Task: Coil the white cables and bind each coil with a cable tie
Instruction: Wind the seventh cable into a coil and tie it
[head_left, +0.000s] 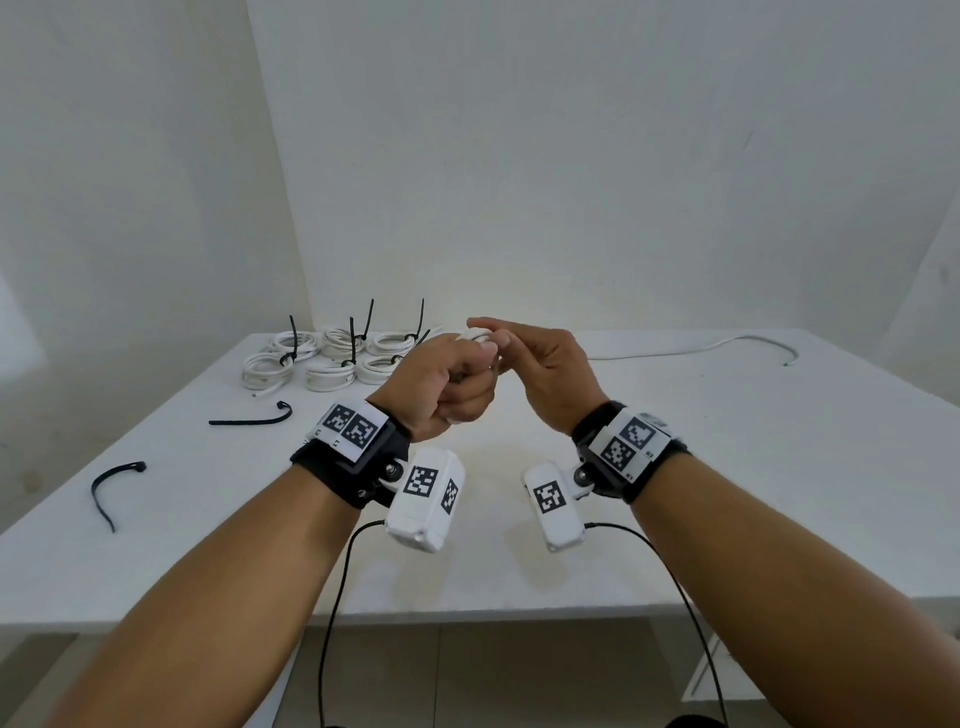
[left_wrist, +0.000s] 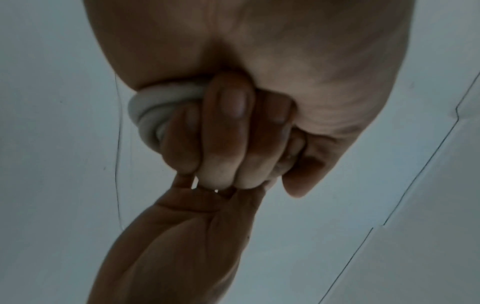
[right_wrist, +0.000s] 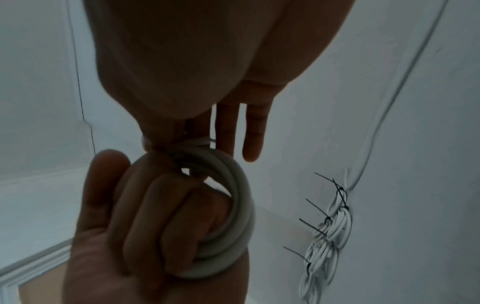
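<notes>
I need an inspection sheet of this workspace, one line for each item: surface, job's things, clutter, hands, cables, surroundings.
Surface: white table, against the wall.
Job's things: six tied coils at far left; new coil held above the table; two loose ties at left.
Clutter: nothing seen.
Hands: left hand grips the new coil, fingers curled through it; right hand pinches the coil's top.
Cables: the cable's loose end trails over the far right of the table; black wrist-camera leads hang below the arms.
Surroundings: bare white walls.
</notes>
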